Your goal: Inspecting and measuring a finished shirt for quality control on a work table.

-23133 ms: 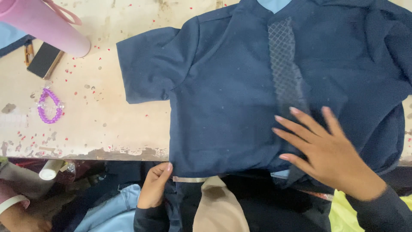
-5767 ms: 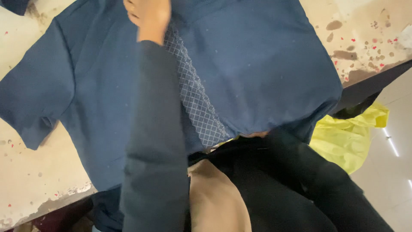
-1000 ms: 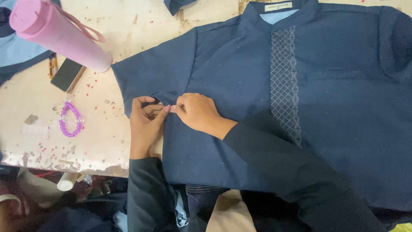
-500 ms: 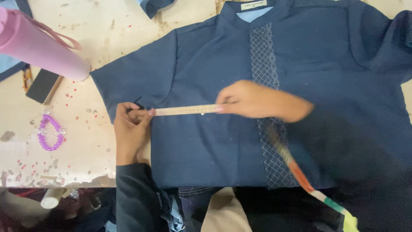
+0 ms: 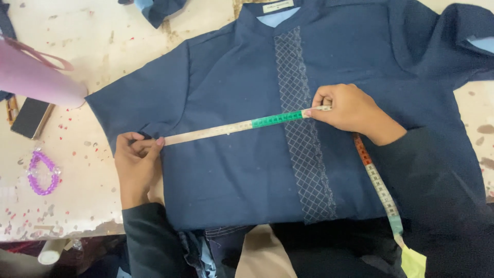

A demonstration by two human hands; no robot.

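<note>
While hands stretch it, tape measure [image 5: 242, 126] crosses navy shirt [image 5: 231, 170].

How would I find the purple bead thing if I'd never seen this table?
Start at the big navy shirt spread on the pale, speckled table, then look past its short sleeve toward the table's edge. Beyond the left hand lies the purple bead bracelet, a small shiny loop, unlike the flat dark phone and pink bottle nearby.

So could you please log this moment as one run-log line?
left hand: pins tape measure | right hand: stretches it | across navy shirt
</note>
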